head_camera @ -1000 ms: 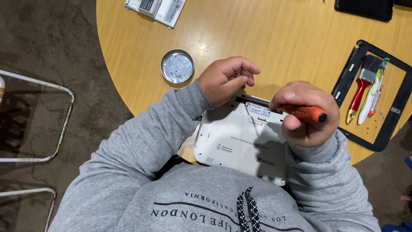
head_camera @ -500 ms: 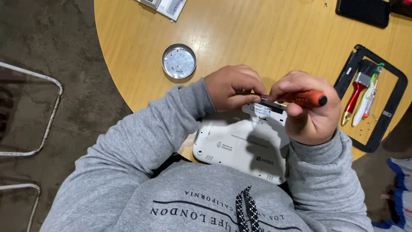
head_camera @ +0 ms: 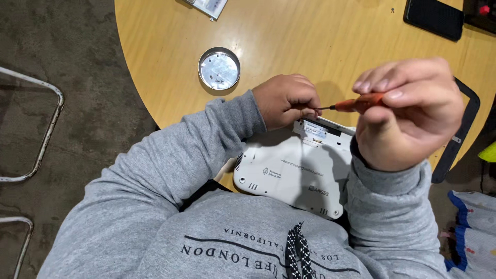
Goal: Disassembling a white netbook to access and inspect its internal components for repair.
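A white laptop (head_camera: 294, 175) lies upside down at the near edge of the round wooden table (head_camera: 289, 41), partly over my lap. My left hand (head_camera: 287, 101) is curled shut at the laptop's far edge, fingertips pinched where the screwdriver's tip meets them; whether it holds something small I cannot tell. My right hand (head_camera: 408, 111) is raised above the laptop and grips an orange-handled screwdriver (head_camera: 356, 104), its thin shaft pointing left at the left fingertips.
A small round metal tin (head_camera: 219, 68) sits on the table beyond my left arm. A black frame (head_camera: 460, 139) lies under my right hand. A dark phone (head_camera: 434, 18) and a white part (head_camera: 206, 6) lie at the far edge. Metal chair legs (head_camera: 44, 129) stand at left.
My right hand has lifted up and toward the camera with the screwdriver, turning the shaft to point left. The left hand stays curled at the laptop's far edge.
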